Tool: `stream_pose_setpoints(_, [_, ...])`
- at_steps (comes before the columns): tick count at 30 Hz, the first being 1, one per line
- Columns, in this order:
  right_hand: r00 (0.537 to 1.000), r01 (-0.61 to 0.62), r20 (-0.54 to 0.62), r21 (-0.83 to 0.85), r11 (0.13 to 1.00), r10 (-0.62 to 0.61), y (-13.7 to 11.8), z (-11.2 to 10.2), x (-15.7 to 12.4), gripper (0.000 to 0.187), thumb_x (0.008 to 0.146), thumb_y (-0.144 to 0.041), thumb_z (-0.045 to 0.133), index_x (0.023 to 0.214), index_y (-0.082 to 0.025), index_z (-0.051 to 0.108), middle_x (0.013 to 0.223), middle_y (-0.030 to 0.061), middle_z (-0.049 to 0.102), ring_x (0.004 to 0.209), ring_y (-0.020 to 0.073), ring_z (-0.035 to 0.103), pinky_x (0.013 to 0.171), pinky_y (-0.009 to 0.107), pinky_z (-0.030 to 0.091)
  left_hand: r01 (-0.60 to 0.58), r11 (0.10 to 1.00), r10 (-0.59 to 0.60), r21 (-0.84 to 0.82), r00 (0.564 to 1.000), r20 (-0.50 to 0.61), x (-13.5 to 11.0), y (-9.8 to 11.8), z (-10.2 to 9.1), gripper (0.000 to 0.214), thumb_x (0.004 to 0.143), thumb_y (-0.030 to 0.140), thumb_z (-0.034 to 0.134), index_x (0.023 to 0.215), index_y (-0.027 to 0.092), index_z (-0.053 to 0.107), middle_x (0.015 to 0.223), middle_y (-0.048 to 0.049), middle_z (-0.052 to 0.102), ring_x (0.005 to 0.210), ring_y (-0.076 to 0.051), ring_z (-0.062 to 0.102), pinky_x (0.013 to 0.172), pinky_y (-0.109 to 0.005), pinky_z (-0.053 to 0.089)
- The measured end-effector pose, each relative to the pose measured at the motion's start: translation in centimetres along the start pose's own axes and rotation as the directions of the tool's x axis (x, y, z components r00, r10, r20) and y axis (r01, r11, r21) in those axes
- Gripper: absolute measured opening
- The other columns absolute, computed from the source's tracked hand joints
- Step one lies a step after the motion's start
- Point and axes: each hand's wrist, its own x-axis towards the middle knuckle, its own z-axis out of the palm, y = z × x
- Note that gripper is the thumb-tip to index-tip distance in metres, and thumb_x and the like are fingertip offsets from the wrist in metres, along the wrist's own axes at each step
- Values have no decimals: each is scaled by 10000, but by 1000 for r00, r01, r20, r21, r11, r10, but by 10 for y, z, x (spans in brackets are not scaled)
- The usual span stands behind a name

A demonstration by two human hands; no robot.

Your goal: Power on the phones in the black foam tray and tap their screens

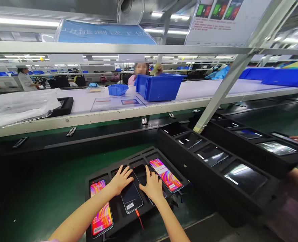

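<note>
Pressing flat, fingers spread: left hand (pixel 120 180), right hand (pixel 152 185) | glossy dark phone (pixel 131 197) | black slotted tray (pixel 118 215)

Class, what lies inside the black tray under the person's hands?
The black tray holds four phones: two lit, one dark beneath the left hand, and one mostly covered by the right hand.

Tray (pixel 118 220): black, set on a dark green belt (pixel 50 181).
Phone at the tray's left edge (pixel 101 208): screen lit in swirled stripes of orange, pink and purple; a white label is shown at its near end.
Phone at the tray's right edge (pixel 166 174): the same orange-pink-purple stripe pattern is displayed, crossed by a white band.
Middle phone (pixel 131 196): screen dark, with a white label and a red tab at its near end.
Bin (pixel 159 86): solid blue, on a white shelf (pixel 88 104).
Long trays (pixel 214 168): black, with dark glossy screens.
</note>
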Motion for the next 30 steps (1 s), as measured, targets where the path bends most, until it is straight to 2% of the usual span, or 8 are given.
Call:
stream_pose_setpoints(8, [1000,6,-16,11,1000,-6,-2,0,-2,786,791,-349,574,1447,-82,233,1204,150,432,1132,275,385,947,357,285,-13,999,11,-48,1000,-28,6,-4,10,753,604,37,561,1291,208,306,1473,-85,118,1449,-253,41,1246,-523,27])
stream_pose_setpoints(12, [999,34,18,77,996,-35,5,1,0,844,817,-385,563,1477,-106,117,1270,131,406,1175,263,363,964,346,298,76,992,-79,-100,997,-23,5,-1,17,837,618,-13,495,1357,287,238,1494,-55,13,1455,-246,-24,1234,-544,14])
stream_pose_setpoints(15, [989,141,-84,248,959,-124,25,7,3,802,837,-401,507,1460,-48,143,1385,110,312,1268,216,275,1040,303,249,194,969,-203,-151,978,-46,-13,0,16,944,616,-71,370,1390,373,62,1490,1,-90,1453,-224,-85,1230,-549,3])
stream_pose_setpoints(18, [955,260,-251,440,860,-160,57,13,5,622,848,-459,366,1347,-91,425,1326,82,403,1251,191,313,1063,306,239,330,908,-364,-257,926,-98,-54,1,16,778,735,44,241,1364,455,39,1478,108,-123,1454,-185,-112,1241,-535,10])
stream_pose_setpoints(20, [939,301,-309,518,800,-153,79,17,3,536,843,-517,307,1102,-181,635,1252,72,470,1210,204,368,1056,340,252,413,785,-509,-462,855,-101,-86,2,22,462,836,351,218,1255,522,308,1466,208,-15,1461,-127,-46,1277,-464,3])
stream_pose_setpoints(23, [942,319,-278,579,750,-186,100,21,-3,530,846,-556,282,818,-236,703,1228,53,492,1207,209,383,1063,358,239,421,683,-566,-597,822,-68,-123,9,45,472,789,583,167,1081,489,527,1449,218,124,1457,-125,10,1279,-468,18])
stream_pose_setpoints(27, [954,297,-153,571,765,-256,100,26,-7,590,847,-595,242,705,-245,694,1305,13,444,1266,215,320,1089,381,178,442,679,-667,-586,705,-241,-135,14,77,523,787,552,145,821,402,644,1377,213,314,1391,-51,195,1264,-432,175])
stream_pose_setpoints(30, [957,289,-128,434,853,-259,91,25,-1,545,874,-525,232,839,-260,707,1357,-9,389,1303,206,262,1105,391,114,578,597,-755,-556,638,-147,-128,2,77,408,818,490,239,887,412,633,1391,200,307,1411,-78,183,1268,-418,125])
